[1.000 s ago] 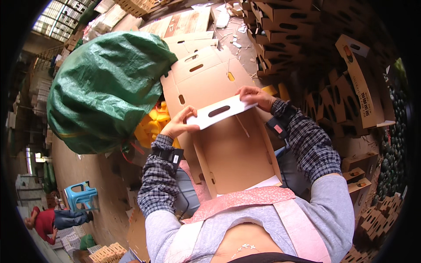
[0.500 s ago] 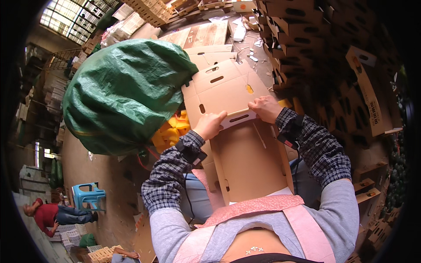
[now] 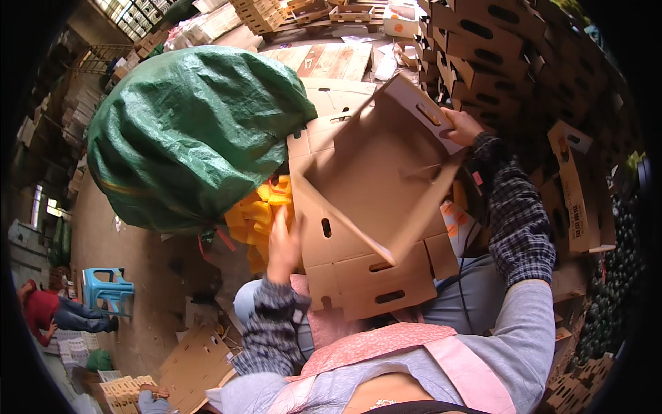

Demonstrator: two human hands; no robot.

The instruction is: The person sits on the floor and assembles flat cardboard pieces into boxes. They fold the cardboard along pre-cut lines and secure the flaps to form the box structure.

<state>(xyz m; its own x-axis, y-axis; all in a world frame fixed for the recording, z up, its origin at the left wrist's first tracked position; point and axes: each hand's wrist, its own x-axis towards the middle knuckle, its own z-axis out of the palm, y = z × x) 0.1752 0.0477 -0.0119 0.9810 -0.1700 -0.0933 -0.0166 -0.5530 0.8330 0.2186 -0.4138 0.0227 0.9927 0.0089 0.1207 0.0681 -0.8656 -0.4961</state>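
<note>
My right hand [image 3: 463,128] is closed on the end wall of a folded cardboard box [image 3: 386,159], by its hand hole. The box is tilted, its inside facing me, and partly blurred. Below it, flat die-cut cardboard blanks [image 3: 386,281] lie across my lap. My left hand [image 3: 282,248] is off the box, fingers stretched out, slightly blurred, beside the left edge of the blanks. Next to that hand is a heap of yellow padding-like pieces [image 3: 258,212], spilling from under a large green plastic sack [image 3: 200,138].
Tall stacks of folded boxes [image 3: 483,48] stand at the right, with one box on end [image 3: 576,193]. A wooden pallet [image 3: 324,61] lies beyond the blanks. At the left are a blue stool [image 3: 108,290] and a person in a red top [image 3: 43,310].
The box has gone from my lap up and to the right, tilting, in my right hand. My left hand has let go and moved down and left. Cardboard blanks now show over my lap.
</note>
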